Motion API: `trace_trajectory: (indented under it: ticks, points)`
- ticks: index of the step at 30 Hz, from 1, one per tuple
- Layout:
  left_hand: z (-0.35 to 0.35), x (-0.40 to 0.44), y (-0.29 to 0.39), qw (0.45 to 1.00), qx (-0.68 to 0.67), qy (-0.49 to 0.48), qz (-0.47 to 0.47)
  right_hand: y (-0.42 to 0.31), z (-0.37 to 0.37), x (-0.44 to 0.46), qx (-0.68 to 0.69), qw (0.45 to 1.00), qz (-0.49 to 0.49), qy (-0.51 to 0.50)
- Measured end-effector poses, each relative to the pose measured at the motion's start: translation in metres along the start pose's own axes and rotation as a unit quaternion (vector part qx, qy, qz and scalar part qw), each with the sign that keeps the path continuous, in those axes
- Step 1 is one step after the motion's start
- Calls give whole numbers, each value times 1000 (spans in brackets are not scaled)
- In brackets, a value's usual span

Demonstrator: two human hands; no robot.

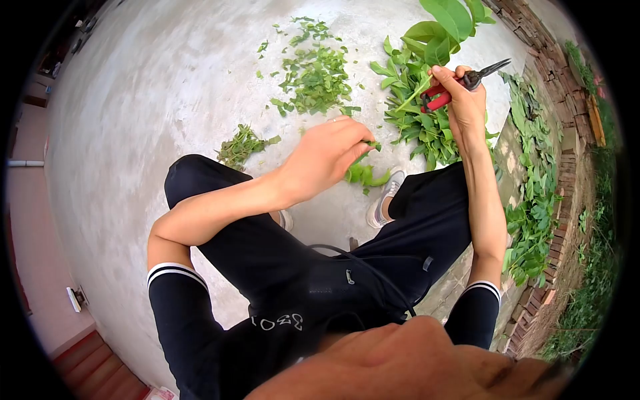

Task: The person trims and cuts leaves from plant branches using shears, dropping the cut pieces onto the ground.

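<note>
My left hand (333,152) is closed in a pinch over the ground, with a bit of green leaf (375,145) at its fingertips. Just below it show lighter green leaf pieces (367,176); whether they hang from the hand or lie lower I cannot tell. Pruning shears (437,100) with red handles and dark blades sit in my closed right hand (460,90), blades pointing up and right. The same hand pinches a green leafy stem (421,87) between thumb and finger. Large leaves (450,23) rise beyond that hand.
Cut leaf pieces (315,77) are scattered ahead on the concrete floor (167,100). A small heap of stems (241,147) lies near my left knee. Leafy branches (423,137) are piled under my right hand. More leaves (530,227) lie along a brick edging (565,200) at right.
</note>
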State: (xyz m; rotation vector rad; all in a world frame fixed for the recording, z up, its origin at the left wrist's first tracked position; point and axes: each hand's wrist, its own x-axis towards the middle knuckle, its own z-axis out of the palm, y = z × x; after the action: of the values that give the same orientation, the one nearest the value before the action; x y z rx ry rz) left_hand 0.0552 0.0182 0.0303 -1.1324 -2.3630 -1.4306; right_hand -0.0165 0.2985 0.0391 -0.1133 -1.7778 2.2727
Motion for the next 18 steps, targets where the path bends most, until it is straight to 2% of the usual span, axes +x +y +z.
trace_trajectory:
  ticks: [1, 3, 4, 7, 8, 10, 11, 12, 15, 18]
  points:
    - [-7, 6, 1, 1000, 9, 21, 0, -8, 0, -6, -58, 998, -23, -21]
    - [-21, 17, -5, 998, 27, 61, -7, -3, 5, -17, -82, 995, -1, -53]
    - [-25, 19, -15, 997, 9, 56, -47, 1, 11, -23, -101, 993, 4, -67]
    - [-27, 35, -27, 990, -29, 125, 66, 6, 32, -40, -122, 985, 35, -120]
    - [-30, 36, -25, 991, -3, 106, 78, 10, 35, -44, -131, 981, 48, -133]
    - [-27, 35, -19, 996, 4, 84, 13, 11, 42, -53, -164, 970, 66, -165]
    - [-24, 35, -18, 997, 7, 73, -20, 16, 45, -55, -163, 970, 44, -177]
    - [-19, 37, -25, 996, 12, 82, -14, 18, 48, -56, -165, 968, 36, -185]
    - [-18, 36, -38, 987, -35, -6, -155, 15, 55, -58, -151, 970, 23, -190]
    - [-10, 32, -47, 987, -112, -5, -118, 14, 57, -60, -144, 969, 27, -198]
